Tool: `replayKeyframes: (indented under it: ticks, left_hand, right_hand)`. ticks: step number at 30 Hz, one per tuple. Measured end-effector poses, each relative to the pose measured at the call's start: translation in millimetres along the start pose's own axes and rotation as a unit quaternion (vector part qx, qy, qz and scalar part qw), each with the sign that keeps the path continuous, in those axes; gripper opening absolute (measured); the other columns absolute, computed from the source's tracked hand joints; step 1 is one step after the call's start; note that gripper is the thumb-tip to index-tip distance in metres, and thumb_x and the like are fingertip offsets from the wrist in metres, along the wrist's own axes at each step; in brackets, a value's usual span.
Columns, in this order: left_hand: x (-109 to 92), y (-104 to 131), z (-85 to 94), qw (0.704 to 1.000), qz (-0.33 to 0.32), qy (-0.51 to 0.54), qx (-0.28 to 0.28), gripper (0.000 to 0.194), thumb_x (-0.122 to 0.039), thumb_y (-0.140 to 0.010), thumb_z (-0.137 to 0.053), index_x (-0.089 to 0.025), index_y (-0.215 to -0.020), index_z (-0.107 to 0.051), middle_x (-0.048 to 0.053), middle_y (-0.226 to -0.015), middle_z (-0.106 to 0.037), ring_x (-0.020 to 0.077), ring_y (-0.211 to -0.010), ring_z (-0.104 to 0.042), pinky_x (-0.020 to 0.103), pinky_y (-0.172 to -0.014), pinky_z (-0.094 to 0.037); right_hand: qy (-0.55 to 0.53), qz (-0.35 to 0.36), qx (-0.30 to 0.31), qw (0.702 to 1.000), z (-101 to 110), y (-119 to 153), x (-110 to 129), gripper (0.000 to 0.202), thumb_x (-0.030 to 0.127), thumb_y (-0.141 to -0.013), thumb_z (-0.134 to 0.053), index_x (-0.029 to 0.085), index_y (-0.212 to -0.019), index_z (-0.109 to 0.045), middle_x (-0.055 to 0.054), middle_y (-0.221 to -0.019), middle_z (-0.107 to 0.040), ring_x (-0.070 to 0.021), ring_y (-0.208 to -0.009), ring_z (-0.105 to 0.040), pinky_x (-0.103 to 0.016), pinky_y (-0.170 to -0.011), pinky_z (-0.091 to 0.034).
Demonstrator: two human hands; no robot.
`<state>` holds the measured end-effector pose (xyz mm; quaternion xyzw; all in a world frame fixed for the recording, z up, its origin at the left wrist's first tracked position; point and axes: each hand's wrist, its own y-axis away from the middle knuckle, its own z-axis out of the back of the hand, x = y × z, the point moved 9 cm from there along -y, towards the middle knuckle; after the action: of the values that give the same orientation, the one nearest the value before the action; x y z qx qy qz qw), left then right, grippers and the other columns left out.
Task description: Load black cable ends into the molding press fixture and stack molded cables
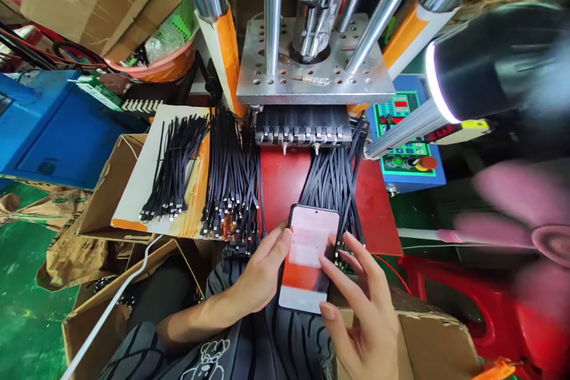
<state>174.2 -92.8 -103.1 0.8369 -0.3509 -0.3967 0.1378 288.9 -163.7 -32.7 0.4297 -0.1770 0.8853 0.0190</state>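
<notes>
Resting in the left hand (262, 273) just below the middle of the frame is a slim black-edged smartphone (307, 255) with a lit white-and-orange screen, gripped along its left edge. The right hand (365, 303) is open, fingers spread at the screen's right side; whether a fingertip touches the glass I cannot tell. Just above lies a loose bundle of flat black cables (332, 181) on a glossy red board (285, 181), its lower ends partly covered by the phone and right hand. Two more black cable bunches lie left of centre, one on a white-and-orange panel (138, 190). At top centre, a drilled steel plate (312, 90) overhangs a black fixture (303, 119) lined with connectors, concealing its upper side. A blue control box (416, 175) stands at right, partly blocked by a metal tube (405, 127). Screen text is unreadable; the pink fan (507, 196) is blurred, and the red plastic stool (503, 314) is cut off at the right edge.
</notes>
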Motion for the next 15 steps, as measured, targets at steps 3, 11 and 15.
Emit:
replayKeyframes:
  ticks: [3, 11, 15]
  left_hand:
    - [-3.0, 0.2, -0.2, 1.000, 0.005, 0.002, -0.001, 0.046, -0.049, -0.090, -0.076, -0.020, -0.126, -0.074, 0.010, -0.124, -0.077, 0.0300, -0.132, -0.064, 0.042, -0.117, -0.047]
    - [-6.8, 1.1, 0.9, 1.000, 0.015, 0.016, -0.019, 0.049, -0.050, -0.086, -0.080, -0.017, -0.122, -0.075, 0.011, -0.120, -0.079, 0.0312, -0.129, -0.066, 0.042, -0.116, -0.048]
    - [-9.2, -0.1, -2.7, 1.000, 0.012, 0.023, -0.008, 0.047, -0.048, -0.087, -0.080, -0.018, -0.122, -0.075, 0.010, -0.122, -0.078, 0.0311, -0.131, -0.065, 0.043, -0.117, -0.047]
  right_hand:
    - [-0.021, -0.038, 0.000, 0.999, 2.7, 10.0, -9.2, 0.065, 0.025, -0.096, -0.064, 0.036, -0.158, -0.045, -0.008, -0.164, -0.040, -0.0346, -0.148, -0.045, -0.057, -0.111, -0.051]
    - [-0.024, -0.052, 0.075, 0.996, -2.1, 7.8, -19.5, 0.085, 0.027, -0.094, -0.071, 0.032, -0.167, -0.026, -0.009, -0.168, -0.037, -0.0334, -0.148, -0.046, -0.051, -0.113, -0.053]
    - [-0.028, -0.090, 0.016, 0.995, 2.1, 6.7, -30.7, 0.069, 0.023, -0.099, -0.065, 0.034, -0.162, -0.038, -0.007, -0.155, -0.055, -0.0264, -0.131, -0.064, -0.044, -0.108, -0.057]
